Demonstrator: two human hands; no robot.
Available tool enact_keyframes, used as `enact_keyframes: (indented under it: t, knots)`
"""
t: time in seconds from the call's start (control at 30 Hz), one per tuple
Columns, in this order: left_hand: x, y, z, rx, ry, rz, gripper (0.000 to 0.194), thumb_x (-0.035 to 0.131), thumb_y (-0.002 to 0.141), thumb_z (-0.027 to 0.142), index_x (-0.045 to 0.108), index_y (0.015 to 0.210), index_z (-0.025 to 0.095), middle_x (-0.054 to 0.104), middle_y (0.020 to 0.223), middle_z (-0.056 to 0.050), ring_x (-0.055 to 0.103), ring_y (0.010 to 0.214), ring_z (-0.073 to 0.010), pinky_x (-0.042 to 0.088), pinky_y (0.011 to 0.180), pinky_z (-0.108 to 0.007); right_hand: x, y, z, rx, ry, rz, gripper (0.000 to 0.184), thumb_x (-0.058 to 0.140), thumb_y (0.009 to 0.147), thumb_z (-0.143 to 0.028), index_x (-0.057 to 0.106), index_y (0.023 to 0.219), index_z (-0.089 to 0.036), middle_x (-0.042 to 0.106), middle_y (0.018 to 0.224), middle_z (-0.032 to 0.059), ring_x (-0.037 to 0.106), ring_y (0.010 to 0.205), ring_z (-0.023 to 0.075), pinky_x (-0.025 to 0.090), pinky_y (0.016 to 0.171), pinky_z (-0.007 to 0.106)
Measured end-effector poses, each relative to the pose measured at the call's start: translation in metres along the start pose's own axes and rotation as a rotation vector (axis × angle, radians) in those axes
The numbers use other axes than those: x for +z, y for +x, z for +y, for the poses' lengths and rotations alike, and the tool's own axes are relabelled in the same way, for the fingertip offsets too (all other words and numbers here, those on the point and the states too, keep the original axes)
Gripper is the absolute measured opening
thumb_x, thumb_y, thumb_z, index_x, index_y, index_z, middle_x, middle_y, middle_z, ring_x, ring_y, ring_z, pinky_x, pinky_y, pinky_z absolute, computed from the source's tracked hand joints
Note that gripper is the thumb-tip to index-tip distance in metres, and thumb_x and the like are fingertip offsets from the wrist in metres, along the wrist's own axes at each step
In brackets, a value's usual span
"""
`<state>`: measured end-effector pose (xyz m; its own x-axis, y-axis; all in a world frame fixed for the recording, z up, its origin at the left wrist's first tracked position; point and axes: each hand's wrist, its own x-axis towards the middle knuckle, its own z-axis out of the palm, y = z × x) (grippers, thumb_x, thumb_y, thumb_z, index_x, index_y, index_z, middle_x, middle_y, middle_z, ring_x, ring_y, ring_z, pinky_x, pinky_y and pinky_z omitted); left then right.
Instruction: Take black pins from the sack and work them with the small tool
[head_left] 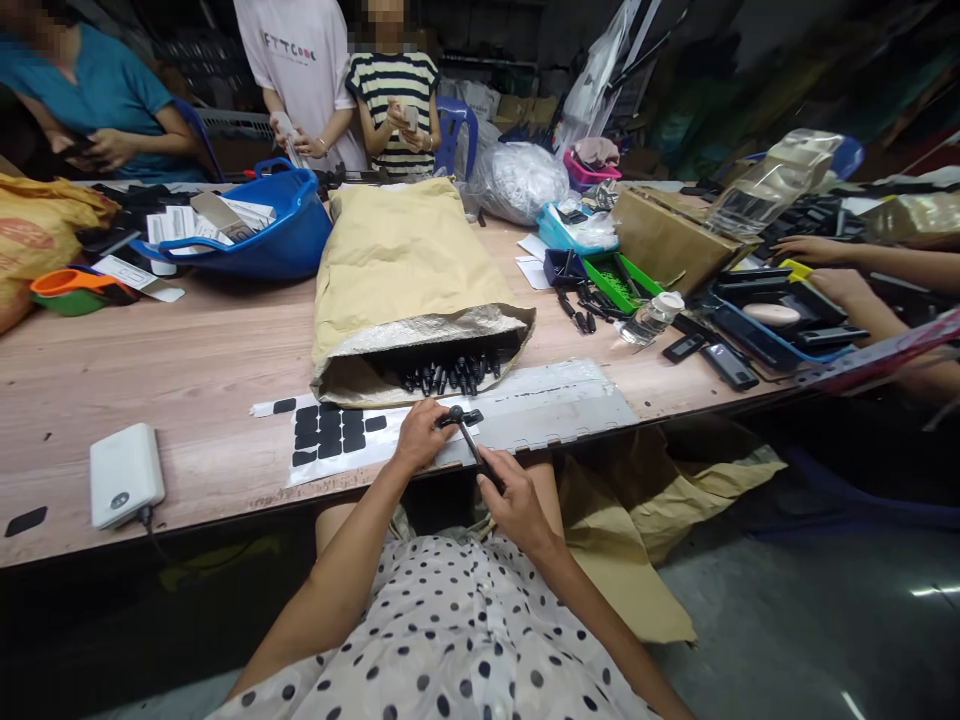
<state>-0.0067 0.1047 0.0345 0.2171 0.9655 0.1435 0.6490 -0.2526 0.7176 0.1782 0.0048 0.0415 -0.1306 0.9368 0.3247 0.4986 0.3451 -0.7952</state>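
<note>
My left hand [421, 435] is closed on a small black part [472, 416] at the table's front edge. My right hand [517, 495] grips a slim tool with a silver shaft [469, 440] and a dark handle; its tip meets the black part, and I cannot make out its exact kind. Left of my hands lies a white sheet [382, 448] bearing several black rounded stickers [330, 432]. Just beyond, a padded kraft bag [409, 260] lies with its mouth towards me, several black parts [457, 375] showing inside. Under my hands runs a grey board [577, 395].
A white power bank [127, 475] with a cable lies left. Behind it stands a blue basin [255, 235] of small boxes. On the right are a green tray [619, 280], a clear bottle [652, 318] and a co-worker's hands [844, 290]. Several people are across the table.
</note>
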Motion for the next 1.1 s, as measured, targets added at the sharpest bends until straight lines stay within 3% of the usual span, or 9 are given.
enact_keyframes:
  t: [0.13,0.27,0.43,0.63,0.73,0.8,0.93,1.0,1.1]
  knots:
    - [0.001,0.000,0.000,-0.001,-0.001,0.011,0.012,0.071,0.078,0.023,0.073,0.090,0.024,0.061,0.084,-0.002,0.058,0.089,-0.0214,0.048,0.083,-0.034,-0.011,0.006,0.012,0.032,-0.100,0.099,0.041,0.049,0.092,-0.022,0.067,0.129,-0.022,0.071,0.111,0.0096,0.068,0.104,0.0214,0.059,0.091,0.035]
    - [0.001,-0.001,0.000,0.012,0.015,0.014,0.010,0.071,0.078,0.025,0.073,0.088,0.024,0.062,0.086,-0.002,0.058,0.090,-0.0220,0.048,0.083,-0.034,-0.024,0.012,0.033,0.103,-0.334,0.208,0.041,0.049,0.088,-0.020,0.069,0.124,-0.022,0.068,0.103,0.0091,0.067,0.096,0.0227,0.059,0.084,0.034]
    - [0.001,-0.001,-0.001,0.016,0.028,0.000,0.010,0.069,0.082,0.028,0.073,0.090,0.025,0.061,0.086,-0.002,0.057,0.091,-0.0227,0.048,0.084,-0.035,-0.024,0.010,0.043,0.197,-0.532,0.206,0.041,0.052,0.085,-0.019,0.069,0.121,-0.022,0.061,0.100,0.0083,0.064,0.078,0.0194,0.057,0.067,0.029]
    - [-0.003,-0.001,0.001,0.048,0.033,-0.002,0.014,0.060,0.090,0.032,0.070,0.094,0.024,0.063,0.089,-0.004,0.058,0.092,-0.0231,0.048,0.086,-0.036,-0.015,0.008,0.037,0.201,-0.550,0.205,0.041,0.050,0.087,-0.019,0.067,0.124,-0.022,0.055,0.104,0.0084,0.063,0.078,0.0180,0.056,0.066,0.028]
    - [-0.007,-0.013,0.011,0.068,-0.019,0.005,0.018,0.054,0.093,0.034,0.068,0.096,0.023,0.066,0.092,-0.004,0.059,0.092,-0.0228,0.048,0.086,-0.036,-0.015,0.008,0.038,0.181,-0.519,0.217,0.041,0.049,0.088,-0.019,0.067,0.124,-0.023,0.055,0.103,0.0083,0.063,0.081,0.0189,0.057,0.070,0.029]
    - [-0.009,-0.030,0.021,0.083,-0.092,-0.053,0.022,0.050,0.096,0.036,0.067,0.100,0.023,0.068,0.093,-0.004,0.061,0.088,-0.0214,0.049,0.083,-0.033,-0.015,0.008,0.040,0.168,-0.509,0.226,0.041,0.049,0.088,-0.020,0.067,0.125,-0.023,0.055,0.103,0.0081,0.064,0.084,0.0194,0.058,0.072,0.030]
    - [-0.003,-0.071,0.036,0.101,-0.173,-0.366,0.024,0.048,0.096,0.038,0.067,0.101,0.024,0.071,0.091,-0.002,0.065,0.082,-0.0191,0.049,0.077,-0.029,-0.014,0.008,0.042,0.146,-0.504,0.260,0.040,0.048,0.088,-0.021,0.067,0.124,-0.022,0.055,0.101,0.0079,0.064,0.085,0.0197,0.059,0.074,0.030]
    - [0.005,-0.087,0.036,0.039,-0.122,-0.488,0.023,0.049,0.096,0.037,0.067,0.099,0.023,0.073,0.092,-0.003,0.066,0.084,-0.0195,0.048,0.078,-0.028,-0.013,0.007,0.044,0.136,-0.504,0.268,0.040,0.048,0.089,-0.022,0.068,0.124,-0.021,0.055,0.101,0.0082,0.064,0.083,0.0194,0.058,0.070,0.030]
    - [0.020,-0.098,0.026,-0.160,0.027,-0.570,0.024,0.047,0.097,0.034,0.067,0.103,0.022,0.075,0.098,-0.007,0.069,0.092,-0.0224,0.049,0.081,-0.030,-0.013,0.007,0.045,0.123,-0.504,0.271,0.040,0.047,0.090,-0.023,0.068,0.123,-0.021,0.055,0.101,0.0091,0.063,0.081,0.0194,0.057,0.065,0.029]
